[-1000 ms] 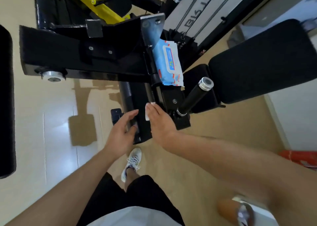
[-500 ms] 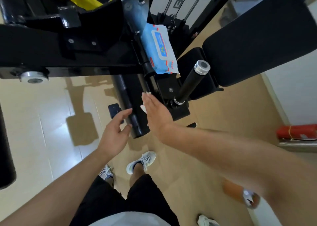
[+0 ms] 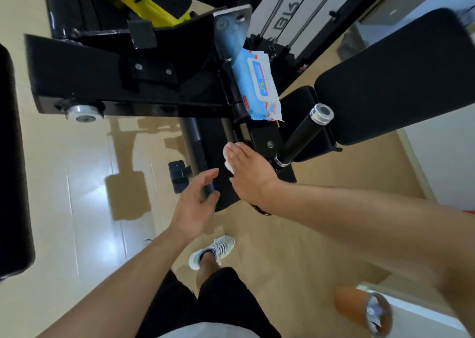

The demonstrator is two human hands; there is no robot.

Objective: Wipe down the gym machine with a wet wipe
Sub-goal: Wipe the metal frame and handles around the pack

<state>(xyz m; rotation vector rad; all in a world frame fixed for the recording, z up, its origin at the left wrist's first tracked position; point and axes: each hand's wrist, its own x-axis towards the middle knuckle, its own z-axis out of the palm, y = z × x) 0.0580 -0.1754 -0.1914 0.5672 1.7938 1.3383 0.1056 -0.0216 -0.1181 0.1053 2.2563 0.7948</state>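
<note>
The black gym machine (image 3: 102, 80) fills the upper half of the head view, with a black post (image 3: 195, 142) running down toward me. My right hand (image 3: 249, 173) lies flat with straight fingers on a black surface of the machine and presses a white wet wipe (image 3: 228, 161) under the palm. My left hand (image 3: 194, 204) curls loosely around the lower end of the black post, thumb on one side and fingers on the other. A blue pack of wet wipes (image 3: 258, 86) is tucked on the machine just above my right hand.
A black padded seat (image 3: 398, 80) stands at the right, with a black handle bar (image 3: 300, 137) and its silver cap beside my right hand. A black pad (image 3: 12, 170) runs down the left edge. My shoe (image 3: 212, 251) stands on the wooden floor below; an orange bin (image 3: 362, 309) sits bottom right.
My right hand with the wipe has slid a little along the black surface. My left hand stays at the lower end of the post. The view has shifted.
</note>
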